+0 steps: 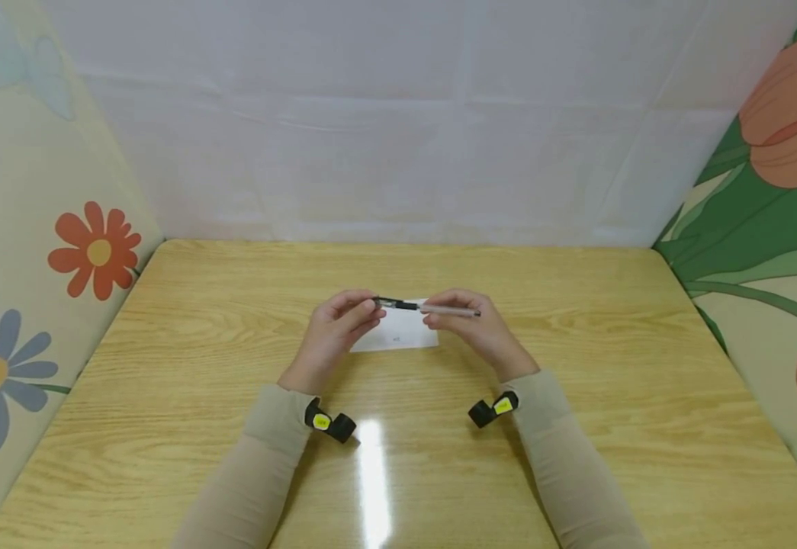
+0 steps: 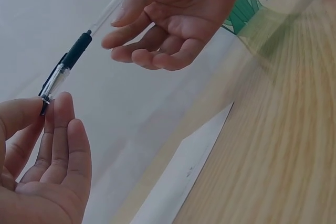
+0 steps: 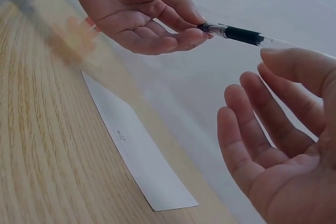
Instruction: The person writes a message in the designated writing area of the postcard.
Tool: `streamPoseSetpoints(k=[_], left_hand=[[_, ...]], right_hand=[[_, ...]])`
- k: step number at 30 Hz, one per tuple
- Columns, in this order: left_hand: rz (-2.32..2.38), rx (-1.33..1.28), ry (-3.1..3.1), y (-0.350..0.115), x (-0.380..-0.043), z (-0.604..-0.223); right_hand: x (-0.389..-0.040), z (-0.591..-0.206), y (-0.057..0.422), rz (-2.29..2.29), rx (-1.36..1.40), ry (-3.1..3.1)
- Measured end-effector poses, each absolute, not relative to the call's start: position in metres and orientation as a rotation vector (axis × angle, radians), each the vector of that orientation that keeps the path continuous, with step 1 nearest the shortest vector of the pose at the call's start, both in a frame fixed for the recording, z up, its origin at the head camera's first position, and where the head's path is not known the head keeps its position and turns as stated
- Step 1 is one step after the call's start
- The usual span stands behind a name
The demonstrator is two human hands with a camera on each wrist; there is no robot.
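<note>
A slim pen with a clear barrel, a black grip section and a black clip is held level between both hands, above the table. My left hand pinches its clip end between thumb and forefinger, the other fingers spread loosely below. With thumb and forefinger, my right hand pinches the clear barrel; its remaining fingers are bent and hold nothing. Between the two hands the black grip section is bare. Beneath them a white sheet of paper lies on the table, bearing a small dark mark.
The wood-grain table reaches back to a white cloth backdrop. Panels with painted flowers stand along both sides. A black wrist camera is strapped to each forearm. A bright reflection lies on the tabletop nearer the body.
</note>
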State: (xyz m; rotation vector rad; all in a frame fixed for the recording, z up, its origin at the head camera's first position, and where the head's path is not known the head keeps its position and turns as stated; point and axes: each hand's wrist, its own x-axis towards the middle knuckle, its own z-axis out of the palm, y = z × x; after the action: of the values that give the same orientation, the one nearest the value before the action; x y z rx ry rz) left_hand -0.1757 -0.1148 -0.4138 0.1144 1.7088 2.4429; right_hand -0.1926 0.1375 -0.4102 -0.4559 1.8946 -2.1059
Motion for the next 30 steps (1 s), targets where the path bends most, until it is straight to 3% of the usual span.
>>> streamPoseSetpoints(k=[30], left_hand=[[2.301, 0.233, 1.913, -0.107, -0.171, -0.414]], right_hand=[[-0.189, -0.416, 0.122, -2.252, -0.547, 1.878]])
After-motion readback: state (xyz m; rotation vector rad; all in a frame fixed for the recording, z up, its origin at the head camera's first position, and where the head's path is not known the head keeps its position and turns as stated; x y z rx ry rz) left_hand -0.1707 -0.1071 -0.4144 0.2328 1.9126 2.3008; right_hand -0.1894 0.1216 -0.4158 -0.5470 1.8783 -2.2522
